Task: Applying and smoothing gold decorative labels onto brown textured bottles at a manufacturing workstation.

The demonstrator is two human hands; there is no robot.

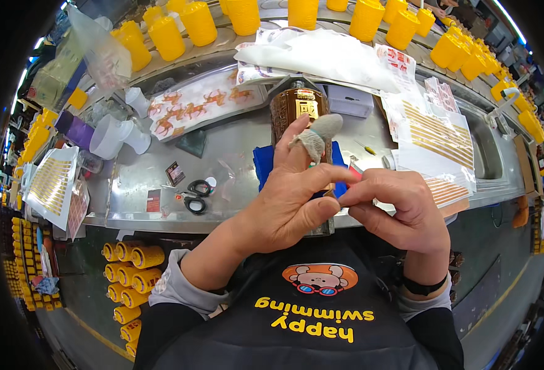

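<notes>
My left hand reaches over the lower part of a brown, gold-patterned bottle, with its fingers stretched out and apart. A grey cloth finger cover sits on one of its fingers. My right hand is closed in a pinch, its fingertips beside my left thumb and index finger. What the pinch holds, if anything, is too small to make out. A small red piece shows just beyond the right fingers. Blue material lies under the bottle, partly hidden by my left hand.
Black-handled scissors lie left on the metal bench. A sheet of orange horse decals rests behind them. Gold-striped sheets lie right, beside a sink. Yellow containers line the curved conveyor behind; white plastic cups stand left.
</notes>
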